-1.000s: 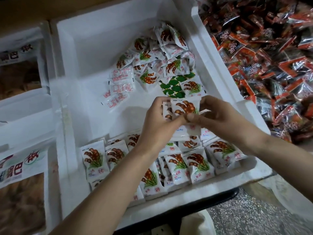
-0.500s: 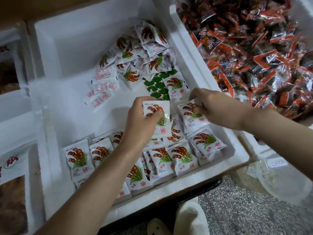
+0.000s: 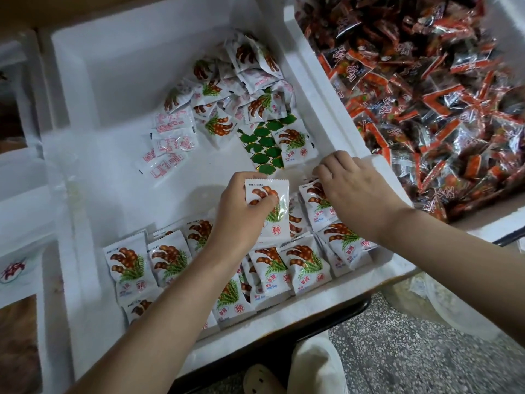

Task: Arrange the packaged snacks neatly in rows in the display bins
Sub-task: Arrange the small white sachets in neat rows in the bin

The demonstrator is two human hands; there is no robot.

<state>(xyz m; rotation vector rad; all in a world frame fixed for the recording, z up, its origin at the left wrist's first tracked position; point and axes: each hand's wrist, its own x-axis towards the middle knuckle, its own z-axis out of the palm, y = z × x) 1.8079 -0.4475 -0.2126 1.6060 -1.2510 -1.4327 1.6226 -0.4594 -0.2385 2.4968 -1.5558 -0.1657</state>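
Above white bin (image 3: 284,317), left hand (image 3: 238,214) grips packet (image 3: 277,226) (seal illegible).

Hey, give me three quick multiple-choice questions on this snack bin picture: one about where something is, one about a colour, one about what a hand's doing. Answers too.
1. The left hand: A holds a white packet; B lies flat, empty; C is an empty fist.
2. The green-patterned packet lies: A on the floor; B in the white bin, by the loose pile; C on a shelf.
3. The wrappers heaped in the right-side bin are mostly: A blue; B yellow; C red-orange.

Answers: 1 A, thumb and fingers pinch it; 2 B, it lies on the bin's floor next to the pile; 3 C, red-orange shows throughout the heap.
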